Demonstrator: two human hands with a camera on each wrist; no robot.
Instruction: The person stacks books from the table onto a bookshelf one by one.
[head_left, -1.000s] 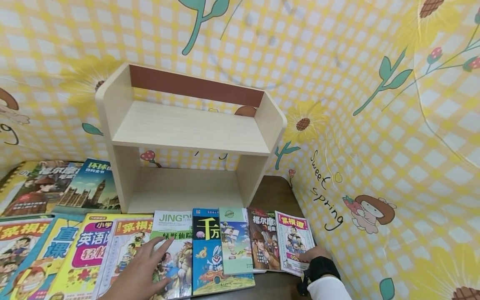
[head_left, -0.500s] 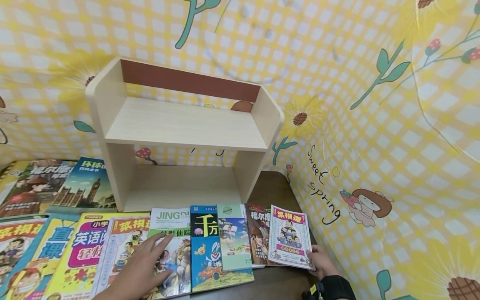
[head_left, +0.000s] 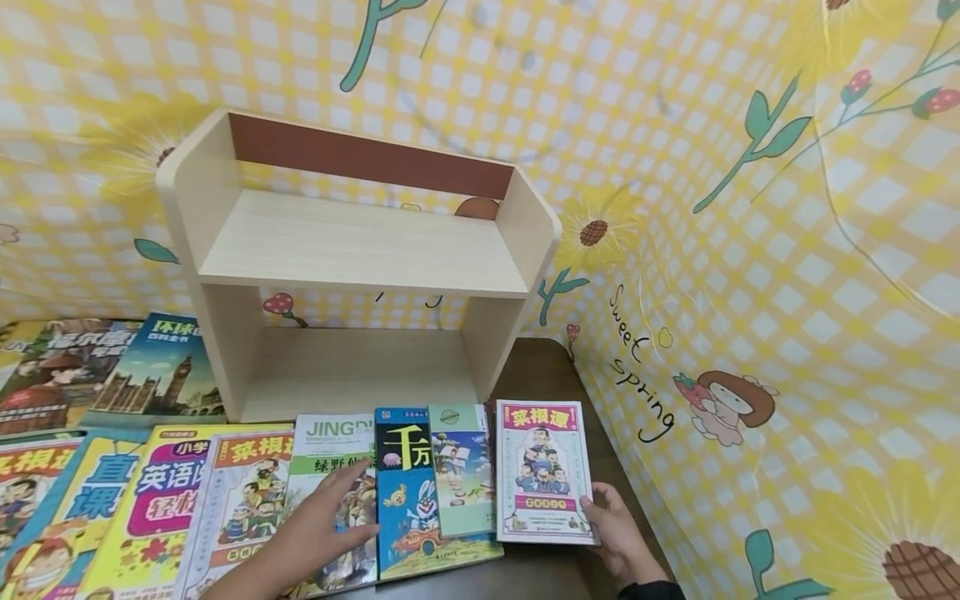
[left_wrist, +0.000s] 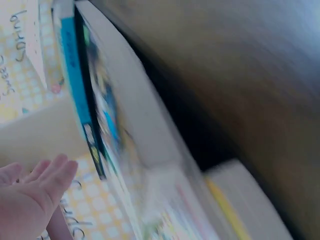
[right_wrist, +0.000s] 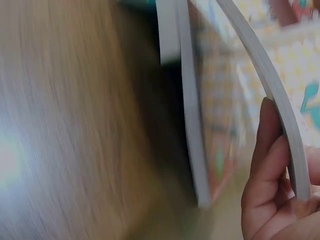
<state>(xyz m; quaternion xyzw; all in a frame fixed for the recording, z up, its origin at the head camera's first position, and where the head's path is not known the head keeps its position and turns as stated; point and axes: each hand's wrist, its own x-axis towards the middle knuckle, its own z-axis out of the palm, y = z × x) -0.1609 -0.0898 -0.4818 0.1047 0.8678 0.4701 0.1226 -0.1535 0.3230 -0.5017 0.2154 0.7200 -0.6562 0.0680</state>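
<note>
One bookshelf [head_left: 367, 246]: pale wood, two tiers, standing on the dark table [head_left: 546, 379] right behind the front row of books.
Right hand [head_left: 621, 533]: clamped on the 菜根谭 booklet [head_left: 542, 471], pinching its lower right edge; the dark wristband [head_left: 651, 590] is sliced by the bottom of the head view.
Booklet position: up off the table, right of the green book [head_left: 461, 492], and curving nicely in the right wrist view; another book [right_wrist: 192, 125] lies below it, apart, title unreadable from this angle.
Left hand [head_left: 322, 521]: fingers loosely spread, well apart from the right, over the 绿野仙踪 book [head_left: 318, 437]; any contact is too close to call.
Covered up: the green book overlaps the blue 千万 book [head_left: 408, 508], hiding part of its title; the bookshelf's side panel cuts across the 环球 book [head_left: 161, 371].
Far left: a second 菜根谭 copy [head_left: 30, 492] runs out of frame.
Left wrist view: heavily blurred, covers smeared, lettering mostly lost.
</note>
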